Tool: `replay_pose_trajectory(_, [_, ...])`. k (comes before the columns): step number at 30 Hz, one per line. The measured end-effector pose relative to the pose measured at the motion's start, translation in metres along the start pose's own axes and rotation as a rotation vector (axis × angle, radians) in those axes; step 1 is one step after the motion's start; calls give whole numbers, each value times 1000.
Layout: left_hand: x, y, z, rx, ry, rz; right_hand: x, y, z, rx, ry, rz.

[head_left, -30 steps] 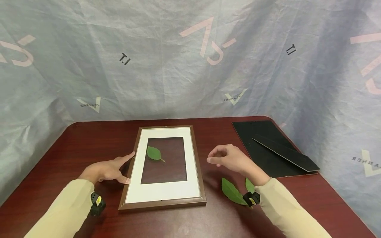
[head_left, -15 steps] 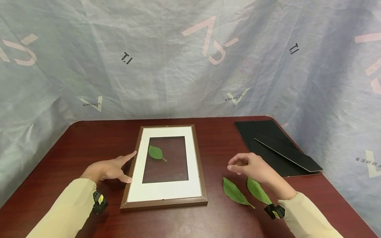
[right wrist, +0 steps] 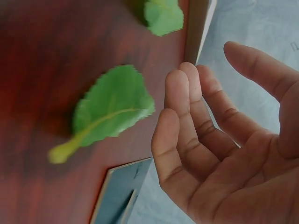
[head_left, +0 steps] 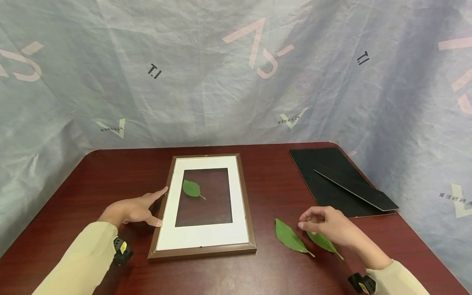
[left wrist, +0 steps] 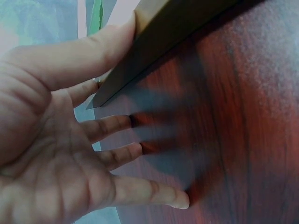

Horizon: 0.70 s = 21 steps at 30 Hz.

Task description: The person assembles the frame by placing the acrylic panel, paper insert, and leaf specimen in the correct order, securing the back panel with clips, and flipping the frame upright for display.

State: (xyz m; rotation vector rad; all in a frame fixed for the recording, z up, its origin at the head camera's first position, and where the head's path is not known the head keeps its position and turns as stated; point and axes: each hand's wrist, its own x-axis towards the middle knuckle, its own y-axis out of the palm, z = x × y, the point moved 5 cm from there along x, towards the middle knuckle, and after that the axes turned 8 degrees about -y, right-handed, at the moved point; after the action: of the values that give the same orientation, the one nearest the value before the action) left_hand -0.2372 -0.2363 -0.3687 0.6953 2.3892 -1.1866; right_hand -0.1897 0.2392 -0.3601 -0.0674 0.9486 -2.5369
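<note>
My left hand (head_left: 134, 209) rests at the left side of a brown picture frame (head_left: 200, 252), thumb and index finger spread along its edge. In the left wrist view the thumb touches the frame's side (left wrist: 154, 18) and the other fingers reach down to the table. A white mat lies in the frame, and one green leaf (head_left: 191, 188) lies within the mat's window. My right hand (head_left: 332, 224) hovers over a second green leaf (head_left: 324, 242), fingers loosely bent, nothing between them in the right wrist view. A third leaf (head_left: 289, 235) lies just left of it.
At the back right of the dark red table (head_left: 121, 172) lies a black backing board (head_left: 321, 157), its stand flap (head_left: 357, 191) raised at an angle. A grey printed cloth (head_left: 206, 82) hangs behind the table and along its sides.
My right hand has moved right and toward me, from beside the frame to above the right-hand leaf, uncovering the leaves' stems. My left hand keeps its place at the frame.
</note>
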Motion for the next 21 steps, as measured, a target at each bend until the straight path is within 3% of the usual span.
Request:
replay_pose_trajectory(8, [2, 0, 2, 9, -2, -2, -12, 5, -12, 21, 39, 34])
replay_pose_trajectory(21, [1, 1, 0, -1, 6, 6, -25, 16, -19, 7, 26, 98])
